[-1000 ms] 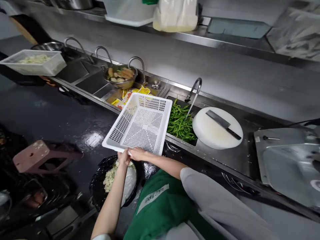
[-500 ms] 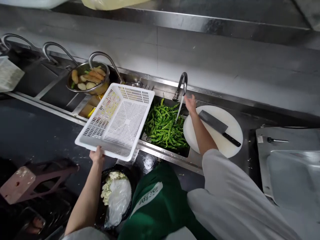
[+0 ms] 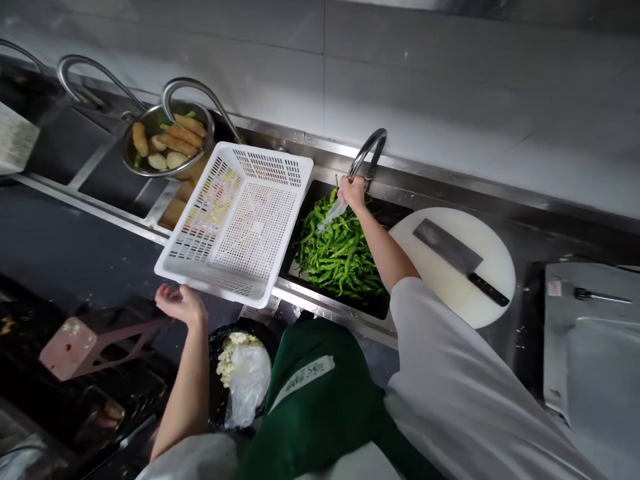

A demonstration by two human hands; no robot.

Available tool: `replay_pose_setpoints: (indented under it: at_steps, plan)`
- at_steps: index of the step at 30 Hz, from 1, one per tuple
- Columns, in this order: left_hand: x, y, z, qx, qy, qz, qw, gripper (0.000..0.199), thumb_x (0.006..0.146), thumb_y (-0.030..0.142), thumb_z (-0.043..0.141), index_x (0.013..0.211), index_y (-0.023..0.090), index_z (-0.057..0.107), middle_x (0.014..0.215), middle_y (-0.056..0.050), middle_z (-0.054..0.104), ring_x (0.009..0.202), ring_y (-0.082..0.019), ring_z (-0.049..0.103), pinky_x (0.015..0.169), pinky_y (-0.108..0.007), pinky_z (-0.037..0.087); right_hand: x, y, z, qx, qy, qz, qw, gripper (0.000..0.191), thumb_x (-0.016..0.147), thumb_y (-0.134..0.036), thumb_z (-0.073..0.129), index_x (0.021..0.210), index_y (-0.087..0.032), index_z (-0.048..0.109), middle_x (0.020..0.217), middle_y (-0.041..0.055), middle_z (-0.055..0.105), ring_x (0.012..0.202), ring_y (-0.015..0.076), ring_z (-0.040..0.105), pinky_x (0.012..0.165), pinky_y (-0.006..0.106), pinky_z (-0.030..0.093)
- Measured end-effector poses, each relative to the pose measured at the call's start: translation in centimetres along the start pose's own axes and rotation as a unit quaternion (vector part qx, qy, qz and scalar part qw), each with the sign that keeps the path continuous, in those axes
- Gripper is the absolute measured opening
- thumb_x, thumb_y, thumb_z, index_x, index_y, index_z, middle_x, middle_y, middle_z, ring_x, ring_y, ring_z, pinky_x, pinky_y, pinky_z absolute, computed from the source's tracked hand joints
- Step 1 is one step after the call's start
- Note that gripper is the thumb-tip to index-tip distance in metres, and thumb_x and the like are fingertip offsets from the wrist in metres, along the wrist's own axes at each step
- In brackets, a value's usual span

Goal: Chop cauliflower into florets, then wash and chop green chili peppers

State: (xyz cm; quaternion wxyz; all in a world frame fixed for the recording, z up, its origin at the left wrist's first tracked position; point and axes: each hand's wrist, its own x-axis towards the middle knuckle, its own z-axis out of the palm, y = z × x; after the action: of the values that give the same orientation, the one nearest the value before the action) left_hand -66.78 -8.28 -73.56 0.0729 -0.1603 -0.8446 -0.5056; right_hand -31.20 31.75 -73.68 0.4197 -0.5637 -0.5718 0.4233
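Note:
My right hand (image 3: 353, 193) is closed around the outlet end of a curved metal faucet (image 3: 373, 143). Water spreads from under it onto a heap of long green chili peppers (image 3: 340, 253) in the sink basin (image 3: 385, 210). A white plastic basket (image 3: 253, 230) with slotted sides rests tilted across the basin to the left of the peppers, with nothing in it. Just below the basket's near left corner is my left hand (image 3: 183, 303), palm up, fingers loosely apart and holding nothing.
A white round cutting board (image 3: 405, 233) bearing a cleaver (image 3: 447, 245) lies right of the sink. Left of the basket stands a metal bowl (image 3: 131, 160) of peeled vegetables. Below are a bin (image 3: 215, 393) with scraps and a plastic bag, and a pink stool (image 3: 75, 347).
My right hand has moved left onto the faucet's outlet, and the narrow stream has become a spray aimed left. My left hand has let go of the basket's rim.

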Motion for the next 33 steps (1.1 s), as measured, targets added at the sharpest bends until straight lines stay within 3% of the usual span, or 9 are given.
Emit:
replay_pose_setpoints:
  at_steps: [3, 7, 9, 12, 15, 18, 26, 30, 33]
  plan:
    - [-4.1, 2.6, -0.6, -0.053, 0.007, 0.175, 0.983, 0.028, 0.085, 0.017, 0.054, 0.113, 0.015, 0.059, 0.108, -0.009, 0.064, 0.103, -0.022, 0.064, 0.095, -0.040, 0.053, 0.3, 1.9, -0.6, -0.015, 0.022, -0.026, 0.999, 0.042, 0.099, -0.051, 0.049, 0.072, -0.020, 0.057, 0.052, -0.0012, 0.051, 0.054, 0.0161, 0.058, 0.061, 0.028, 0.052]
    - [-10.8, 6.8, 1.4, -0.072, -0.289, 0.379, 0.876, 0.014, 0.090, 0.019, 0.058, 0.100, 0.019, 0.067, 0.101, -0.007, 0.070, 0.108, -0.025, 0.063, 0.103, -0.048, 0.048, -1.4, 5.4, -0.6, -0.158, -0.042, 0.022, 0.986, 0.052, 0.098, -0.060, 0.043, 0.097, -0.016, 0.071, 0.088, 0.0108, 0.073, 0.090, 0.0237, 0.072, 0.082, 0.034, 0.057]
    - [-13.5, 8.3, 3.1, -0.069, -0.386, 0.381, 0.837, 0.017, 0.095, 0.018, 0.054, 0.103, 0.020, 0.069, 0.106, -0.008, 0.070, 0.113, -0.026, 0.061, 0.103, -0.048, 0.049, -4.4, 7.8, 0.2, -0.283, -0.140, 0.086, 0.945, 0.058, 0.093, -0.063, 0.053, 0.124, -0.017, 0.070, 0.129, 0.0179, 0.068, 0.124, 0.0330, 0.063, 0.098, 0.045, 0.053]
    - [-15.8, 9.0, 4.8, -0.069, -0.491, 0.362, 0.790, 0.023, 0.099, 0.018, 0.049, 0.109, 0.020, 0.069, 0.113, -0.009, 0.069, 0.117, -0.025, 0.060, 0.102, -0.046, 0.050, -11.6, 11.8, 2.1, -0.448, -0.234, 0.183, 0.843, 0.090, 0.086, -0.066, 0.063, 0.162, -0.027, 0.036, 0.172, 0.0202, 0.017, 0.155, 0.0494, 0.017, 0.105, 0.071, 0.041]
    - [-16.7, 8.0, 4.9, -0.064, -0.573, 0.368, 0.730, 0.025, 0.100, 0.017, 0.047, 0.112, 0.020, 0.068, 0.115, -0.010, 0.067, 0.115, -0.026, 0.060, 0.101, -0.045, 0.052, -19.0, 15.1, 3.7, -0.545, -0.271, 0.119, 0.784, 0.102, 0.085, -0.056, 0.068, 0.168, -0.026, 0.015, 0.173, 0.0197, -0.007, 0.155, 0.0519, -0.014, 0.108, 0.082, 0.026]
    - [-16.7, 5.8, 4.2, -0.048, -0.613, 0.370, 0.696, 0.026, 0.099, 0.015, 0.046, 0.110, 0.019, 0.069, 0.113, -0.011, 0.066, 0.110, -0.026, 0.061, 0.098, -0.045, 0.054, -22.9, 17.0, 3.3, -0.565, -0.312, 0.020, 0.764, 0.105, 0.080, -0.034, 0.075, 0.167, -0.031, 0.017, 0.175, 0.0137, 0.006, 0.155, 0.0474, -0.022, 0.114, 0.079, 0.016]
    - [-14.9, 2.3, 2.0, -0.016, -0.643, 0.355, 0.678, 0.029, 0.099, 0.013, 0.046, 0.116, 0.021, 0.068, 0.118, -0.011, 0.065, 0.114, -0.026, 0.060, 0.100, -0.045, 0.055, -14.9, 19.3, -4.8, -0.477, -0.104, 0.184, 0.853, 0.096, 0.086, -0.029, 0.067, 0.167, -0.023, 0.015, 0.172, 0.0173, -0.011, 0.157, 0.0406, 0.015, 0.114, 0.053, 0.042]
    - [-14.5, 3.4, 1.4, -0.011, -0.645, 0.359, 0.674, 0.030, 0.100, 0.013, 0.047, 0.120, 0.022, 0.067, 0.120, -0.011, 0.064, 0.114, -0.026, 0.060, 0.099, -0.045, 0.055, -10.6, 18.2, -1.0, -0.389, -0.062, 0.332, 0.857, 0.097, 0.081, -0.034, 0.072, 0.164, -0.023, 0.025, 0.170, 0.0238, -0.004, 0.151, 0.0478, 0.027, 0.104, 0.052, 0.050]
    - [-14.6, 4.3, 1.6, -0.005, -0.641, 0.362, 0.676, 0.030, 0.100, 0.013, 0.046, 0.120, 0.022, 0.066, 0.120, -0.011, 0.064, 0.113, -0.025, 0.059, 0.098, -0.045, 0.055, -11.4, 16.0, 4.9, -0.365, -0.100, 0.299, 0.876, 0.087, 0.077, -0.033, 0.076, 0.156, -0.019, 0.042, 0.168, 0.0226, 0.007, 0.150, 0.0506, 0.021, 0.102, 0.055, 0.050]
